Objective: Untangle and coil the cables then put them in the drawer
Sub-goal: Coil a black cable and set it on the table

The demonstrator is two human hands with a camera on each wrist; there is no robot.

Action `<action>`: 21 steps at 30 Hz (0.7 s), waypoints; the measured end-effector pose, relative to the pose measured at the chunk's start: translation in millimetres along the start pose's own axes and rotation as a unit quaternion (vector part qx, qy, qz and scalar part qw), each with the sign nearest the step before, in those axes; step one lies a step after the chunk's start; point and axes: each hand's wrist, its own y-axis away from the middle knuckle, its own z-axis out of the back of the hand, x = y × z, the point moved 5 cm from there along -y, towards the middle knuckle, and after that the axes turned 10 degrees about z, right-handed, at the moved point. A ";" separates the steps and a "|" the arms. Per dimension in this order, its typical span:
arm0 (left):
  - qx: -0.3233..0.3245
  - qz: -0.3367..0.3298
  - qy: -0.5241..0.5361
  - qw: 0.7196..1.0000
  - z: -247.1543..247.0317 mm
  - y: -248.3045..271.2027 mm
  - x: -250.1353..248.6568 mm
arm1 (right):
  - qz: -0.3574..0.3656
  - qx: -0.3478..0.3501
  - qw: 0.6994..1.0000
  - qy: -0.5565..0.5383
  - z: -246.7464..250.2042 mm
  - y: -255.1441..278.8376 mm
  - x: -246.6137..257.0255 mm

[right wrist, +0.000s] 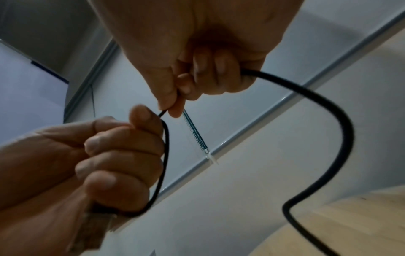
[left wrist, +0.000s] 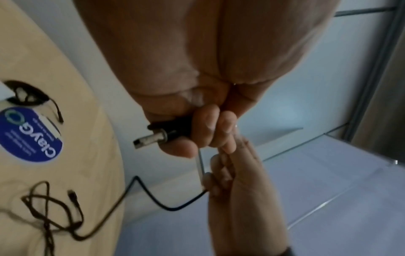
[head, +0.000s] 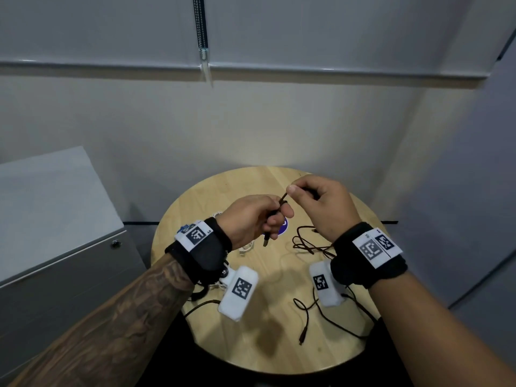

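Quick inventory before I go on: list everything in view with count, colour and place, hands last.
black cable: one, black, held above the table between both hands, USB plug sticking out below the left fist
loose cables: count unclear, dark, tangled on the table under the right hand
white cable: one, white, on the table under the left hand
round table: one, light wood, centre
sticker: one, blue, on the tabletop
cabinet: one, grey, left of the table
left hand: grips the black cable
right hand: pinches the black cable
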 end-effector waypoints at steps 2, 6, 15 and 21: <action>0.020 -0.008 0.048 0.999 1.1 1.8 -2.9 | -0.012 -0.011 0.999 -0.028 -3.6 2.9 -4.2; 0.050 -0.077 0.190 0.978 6.6 1.2 -20.0 | -0.097 0.029 0.989 -0.109 -28.4 20.5 -23.2; -0.118 -0.157 0.283 0.939 48.1 -24.6 -7.3 | -0.080 0.175 0.977 -0.092 -52.3 44.5 -6.6; -0.161 -0.175 0.047 0.970 37.9 -24.6 -5.4 | -0.033 0.182 0.982 0.036 -26.0 22.9 3.0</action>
